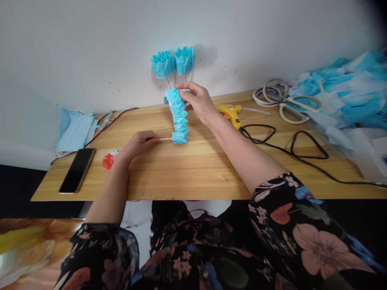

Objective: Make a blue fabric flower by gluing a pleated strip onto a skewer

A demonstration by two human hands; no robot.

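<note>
My left hand (143,141) pinches a thin wooden stick (165,139). At the stick's right end begins a pleated blue strip (180,121), which stretches upward away from me. My right hand (196,98) grips the strip's upper end between thumb and fingers. Just behind stand two blue flowers on sticks, the left flower (163,63) touching or nearly touching the right flower (184,60). What their sticks stand in is mostly hidden behind the strip and my right hand.
Right of my forearm lies a yellow glue gun (231,114) with a looping black cord (272,143). Scissors (294,112), tape rolls (263,96) and a heap of blue material (347,92) are farther right. To the left are folded face masks (77,131), a phone (77,171) and a red wrapper (108,160).
</note>
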